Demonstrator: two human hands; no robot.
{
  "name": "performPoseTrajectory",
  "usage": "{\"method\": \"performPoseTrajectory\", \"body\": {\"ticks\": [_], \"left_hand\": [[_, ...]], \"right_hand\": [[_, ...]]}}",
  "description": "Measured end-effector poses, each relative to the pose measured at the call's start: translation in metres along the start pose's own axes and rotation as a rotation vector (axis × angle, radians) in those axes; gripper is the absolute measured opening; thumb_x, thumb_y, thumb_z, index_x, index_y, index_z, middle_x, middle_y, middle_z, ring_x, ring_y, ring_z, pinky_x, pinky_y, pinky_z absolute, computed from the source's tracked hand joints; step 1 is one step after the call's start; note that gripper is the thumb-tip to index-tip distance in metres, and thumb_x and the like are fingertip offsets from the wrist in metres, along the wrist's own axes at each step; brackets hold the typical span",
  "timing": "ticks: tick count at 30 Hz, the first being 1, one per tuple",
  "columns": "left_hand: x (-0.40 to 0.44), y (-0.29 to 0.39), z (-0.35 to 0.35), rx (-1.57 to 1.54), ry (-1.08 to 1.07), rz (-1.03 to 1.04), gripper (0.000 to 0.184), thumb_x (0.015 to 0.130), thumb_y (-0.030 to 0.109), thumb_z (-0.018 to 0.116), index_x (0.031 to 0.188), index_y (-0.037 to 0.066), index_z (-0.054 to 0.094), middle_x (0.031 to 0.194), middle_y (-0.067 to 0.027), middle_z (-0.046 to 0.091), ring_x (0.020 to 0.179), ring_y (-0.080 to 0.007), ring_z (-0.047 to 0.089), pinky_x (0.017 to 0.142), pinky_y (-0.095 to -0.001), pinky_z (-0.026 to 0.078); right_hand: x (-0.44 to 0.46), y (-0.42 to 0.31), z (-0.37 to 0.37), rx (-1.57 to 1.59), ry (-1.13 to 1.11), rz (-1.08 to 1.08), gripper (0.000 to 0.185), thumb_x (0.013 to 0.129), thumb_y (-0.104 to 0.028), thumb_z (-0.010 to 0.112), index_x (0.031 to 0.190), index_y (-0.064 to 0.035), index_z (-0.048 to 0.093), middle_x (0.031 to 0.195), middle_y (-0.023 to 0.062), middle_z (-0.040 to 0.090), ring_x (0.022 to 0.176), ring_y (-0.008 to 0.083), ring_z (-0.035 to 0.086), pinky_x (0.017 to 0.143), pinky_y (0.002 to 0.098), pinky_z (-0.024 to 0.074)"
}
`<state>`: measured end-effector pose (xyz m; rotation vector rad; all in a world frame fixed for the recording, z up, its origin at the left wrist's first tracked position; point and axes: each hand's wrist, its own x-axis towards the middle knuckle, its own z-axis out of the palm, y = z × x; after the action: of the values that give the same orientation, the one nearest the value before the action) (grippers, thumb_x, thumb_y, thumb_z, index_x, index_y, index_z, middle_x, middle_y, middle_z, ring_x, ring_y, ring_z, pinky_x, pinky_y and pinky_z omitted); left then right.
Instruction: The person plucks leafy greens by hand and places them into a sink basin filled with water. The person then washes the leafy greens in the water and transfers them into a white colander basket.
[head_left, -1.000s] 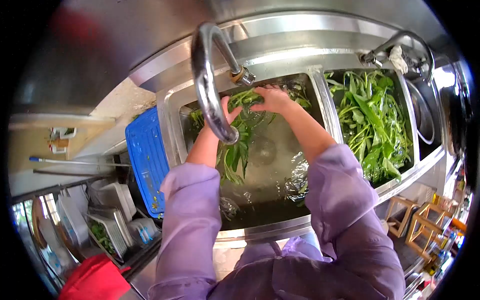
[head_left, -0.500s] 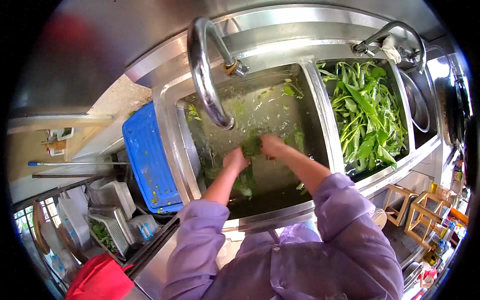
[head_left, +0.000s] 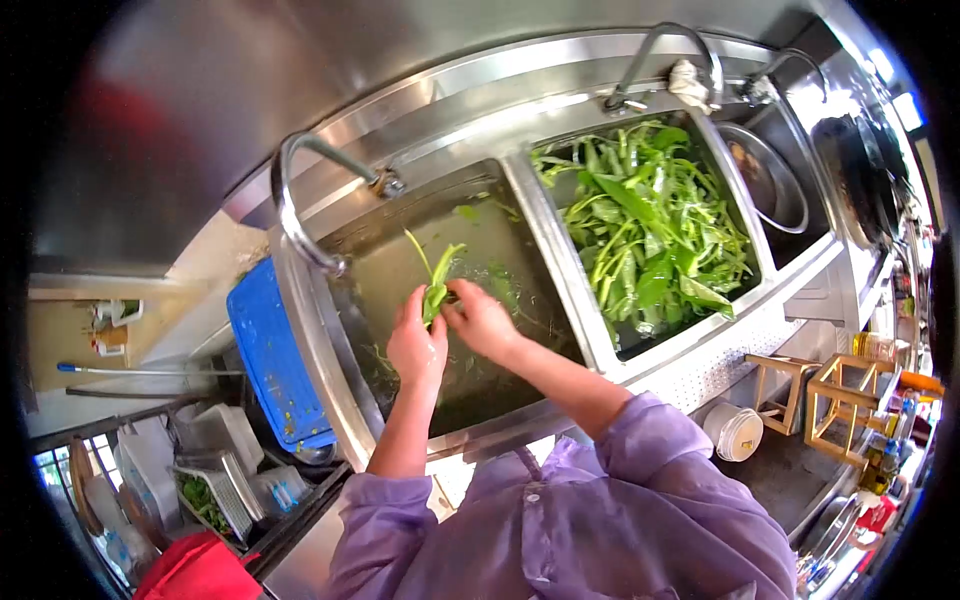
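Note:
A small bunch of leafy greens (head_left: 437,276) rises between my hands, above the murky water of the left sink basin (head_left: 555,270). My left hand (head_left: 415,345) is closed around its lower end, with the fingers pointing up. From the other side, my right hand (head_left: 483,322) grips the same greens with bent fingers; its fingertips are partly hidden. Loose leaves float in the water around them. To the right, the middle basin (head_left: 552,212) holds a large heap of long-stemmed leafy greens (head_left: 650,220) in water.
A curved faucet (head_left: 290,200) arches over the left basin, and a second faucet (head_left: 640,65) stands behind the middle one. A metal bowl (head_left: 790,205) sits in the right basin. The blue bin (head_left: 275,350) is left of the sink; wooden stools (head_left: 840,400) stand at lower right.
My hands have come up out of the water with a bunch of leafy greens between them. The view has shifted right, showing more of the right basin.

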<state>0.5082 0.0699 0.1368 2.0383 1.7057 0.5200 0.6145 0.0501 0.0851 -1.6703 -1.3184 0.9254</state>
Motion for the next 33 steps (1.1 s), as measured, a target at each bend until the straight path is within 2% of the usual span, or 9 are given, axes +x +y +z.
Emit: {"method": "performPoseTrajectory", "body": {"ticks": [4,8,11,13,17,19,22,26,33], "left_hand": [[0.000,0.070,-0.008,-0.218,0.145,0.110,0.034,0.077,0.015,0.054,0.110,0.008,0.047,0.098,-0.0119,0.055,0.084,-0.0301,0.055,0.068,-0.0373,0.045],[0.007,0.163,0.001,-0.597,0.157,0.413,0.033,0.080,0.013,0.052,0.110,0.001,0.045,0.101,-0.0161,0.051,0.092,-0.0302,0.052,0.079,-0.0370,0.041],[0.005,0.221,0.035,-0.918,-0.076,0.458,0.043,0.079,0.013,0.054,0.117,0.001,0.039,0.109,-0.0172,0.046,0.102,-0.0279,0.046,0.087,-0.0358,0.037],[-0.007,0.235,0.072,-0.925,-0.164,0.469,0.053,0.077,0.016,0.057,0.123,0.003,0.033,0.118,-0.0181,0.042,0.111,-0.0279,0.041,0.090,-0.0363,0.035],[-0.051,0.176,0.098,-0.543,-0.350,0.489,0.060,0.072,0.020,0.061,0.124,0.006,0.034,0.123,-0.0210,0.036,0.116,-0.0346,0.034,0.096,-0.0398,0.030],[-0.064,0.121,0.090,-0.437,-0.505,0.357,0.052,0.073,0.022,0.059,0.119,0.005,0.040,0.122,-0.0203,0.038,0.116,-0.0338,0.035,0.094,-0.0384,0.033],[-0.064,0.007,0.077,-0.265,-0.197,0.215,0.035,0.071,0.018,0.057,0.101,0.002,0.051,0.101,-0.0185,0.051,0.099,-0.0322,0.048,0.085,-0.0387,0.039],[-0.045,-0.100,0.034,0.419,-0.323,-0.211,0.042,0.075,0.037,0.054,0.105,0.007,0.051,0.107,-0.0159,0.050,0.097,-0.0313,0.050,0.082,-0.0403,0.041],[-0.061,-0.144,0.043,0.193,-0.882,-0.474,0.075,0.074,0.053,0.054,0.124,0.001,0.034,0.123,-0.0215,0.040,0.112,-0.0329,0.041,0.094,-0.0361,0.034]], "right_hand": [[-0.011,-0.051,-0.067,0.257,0.107,0.050,0.030,0.083,-0.015,0.045,0.109,-0.0007,0.042,0.097,0.0246,0.052,0.088,0.0389,0.051,0.075,0.0403,0.0417],[-0.019,-0.063,-0.155,0.130,0.578,-0.288,0.033,0.083,-0.012,0.046,0.114,-0.0014,0.040,0.093,0.0221,0.055,0.084,0.0344,0.056,0.072,0.0369,0.0438],[-0.035,-0.062,-0.222,0.150,0.620,-0.097,0.031,0.084,-0.011,0.043,0.113,-0.0010,0.044,0.100,0.0218,0.054,0.087,0.0237,0.056,0.073,0.0309,0.0450],[-0.032,-0.017,-0.254,-0.175,0.662,0.066,0.033,0.083,-0.012,0.046,0.113,0.0017,0.045,0.100,0.0219,0.055,0.092,0.0302,0.055,0.079,0.0368,0.0438],[-0.041,0.037,-0.283,-1.175,0.161,0.486,0.052,0.075,-0.023,0.057,0.121,-0.0046,0.041,0.120,0.0151,0.045,0.109,0.0288,0.044,0.090,0.0381,0.0374],[-0.048,0.035,-0.266,-1.067,0.319,0.187,0.043,0.076,-0.016,0.056,0.115,-0.0032,0.046,0.112,0.0146,0.051,0.103,0.0287,0.049,0.088,0.0377,0.0393],[-0.043,0.009,-0.203,-0.551,0.243,-0.147,0.027,0.076,-0.004,0.052,0.103,-0.0023,0.053,0.097,0.0174,0.056,0.084,0.0311,0.056,0.073,0.0368,0.0466],[-0.020,0.026,-0.089,-0.705,-0.304,-0.018,0.039,0.079,-0.029,0.051,0.105,-0.0002,0.047,0.098,0.0186,0.055,0.089,0.0332,0.054,0.077,0.0401,0.0439],[-0.006,0.092,0.001,-0.383,-0.671,0.391,0.081,0.072,-0.052,0.056,0.126,0.0029,0.030,0.117,0.0227,0.046,0.105,0.0326,0.048,0.088,0.0363,0.0381]]}}
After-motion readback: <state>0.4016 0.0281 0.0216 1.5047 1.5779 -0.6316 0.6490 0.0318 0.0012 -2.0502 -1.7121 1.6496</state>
